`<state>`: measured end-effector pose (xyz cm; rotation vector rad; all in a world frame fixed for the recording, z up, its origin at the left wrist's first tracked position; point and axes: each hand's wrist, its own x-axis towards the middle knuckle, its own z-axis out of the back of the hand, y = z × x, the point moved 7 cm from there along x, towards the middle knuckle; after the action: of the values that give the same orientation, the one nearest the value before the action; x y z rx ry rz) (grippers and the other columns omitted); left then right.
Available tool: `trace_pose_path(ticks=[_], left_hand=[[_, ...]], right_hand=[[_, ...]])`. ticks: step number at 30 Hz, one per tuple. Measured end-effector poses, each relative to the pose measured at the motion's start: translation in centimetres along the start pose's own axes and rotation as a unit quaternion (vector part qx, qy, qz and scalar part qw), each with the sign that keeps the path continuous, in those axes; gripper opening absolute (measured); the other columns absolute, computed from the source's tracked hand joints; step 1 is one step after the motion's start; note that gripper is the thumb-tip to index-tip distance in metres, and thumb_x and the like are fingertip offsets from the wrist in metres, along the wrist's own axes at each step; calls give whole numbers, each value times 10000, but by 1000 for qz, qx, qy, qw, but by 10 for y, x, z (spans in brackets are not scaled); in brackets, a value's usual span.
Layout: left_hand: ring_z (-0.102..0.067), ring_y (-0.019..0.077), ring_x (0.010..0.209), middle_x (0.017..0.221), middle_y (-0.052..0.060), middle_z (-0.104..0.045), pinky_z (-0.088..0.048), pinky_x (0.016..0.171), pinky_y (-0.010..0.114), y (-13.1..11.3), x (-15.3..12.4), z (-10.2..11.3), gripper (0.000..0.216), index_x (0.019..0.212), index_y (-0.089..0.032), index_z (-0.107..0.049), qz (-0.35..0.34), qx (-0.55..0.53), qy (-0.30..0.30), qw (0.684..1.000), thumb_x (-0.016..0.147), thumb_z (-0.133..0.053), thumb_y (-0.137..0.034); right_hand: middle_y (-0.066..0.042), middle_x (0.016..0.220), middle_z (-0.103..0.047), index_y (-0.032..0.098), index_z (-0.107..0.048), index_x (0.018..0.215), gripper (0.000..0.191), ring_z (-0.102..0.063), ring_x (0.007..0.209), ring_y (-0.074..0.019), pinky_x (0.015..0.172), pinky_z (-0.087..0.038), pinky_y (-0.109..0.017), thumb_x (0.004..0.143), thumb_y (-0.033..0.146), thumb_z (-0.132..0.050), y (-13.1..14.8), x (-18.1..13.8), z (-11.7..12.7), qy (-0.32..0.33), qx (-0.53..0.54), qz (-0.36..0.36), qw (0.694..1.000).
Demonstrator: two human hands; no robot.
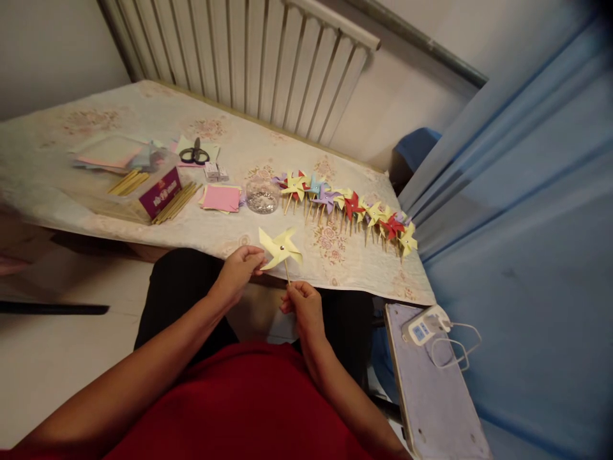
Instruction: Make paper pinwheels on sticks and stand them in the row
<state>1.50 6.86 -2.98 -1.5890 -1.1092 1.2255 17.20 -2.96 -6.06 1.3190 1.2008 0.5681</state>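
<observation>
A pale yellow paper pinwheel [278,245] with a dark pin at its centre is held just over the table's front edge. My right hand [305,306] pinches its thin wooden stick [287,272] low down. At the pinwheel's left side, my left hand [243,267] has its thumb and fingers closed at the lower left blade. Beyond it stands a round clear tub [262,195] with small metal pieces inside. A stack of pink and yellow paper squares [221,198] lies left of the tub. To the right, several finished pinwheels [352,206] in yellow, red, purple and blue lie in a row.
On the left is a clear plastic box [138,207] with wooden sticks [176,203] in and beside it. Black-handled scissors [195,153], small boxes [215,172] and coloured sheets [115,153] lie behind. A white corded device [426,326] rests on a side stool [431,402] near the blue curtain [536,255].
</observation>
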Motion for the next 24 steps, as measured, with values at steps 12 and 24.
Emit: trace_pose_path(ticks=[12, 24], left_hand=[[-697, 184, 782, 877, 27, -714, -542, 807, 336, -35, -12, 7, 384, 1162, -185, -610, -244, 235, 22, 941, 794, -629, -297], [-669, 216, 974, 1091, 95, -709, -536, 828, 341, -44, -6, 4, 104, 822, -190, -640, -349, 368, 96, 856, 804, -618, -290]], right_hand=[[40, 536, -617, 167, -628, 736, 226, -478, 384, -68, 408, -346, -188, 673, 375, -690, 0, -3, 10, 23, -20, 6, 1000], [53, 518, -595, 172, -627, 741, 194, -450, 379, -65, 396, -304, -189, 672, 349, -668, -3, -3, 10, 44, -38, 0, 998]])
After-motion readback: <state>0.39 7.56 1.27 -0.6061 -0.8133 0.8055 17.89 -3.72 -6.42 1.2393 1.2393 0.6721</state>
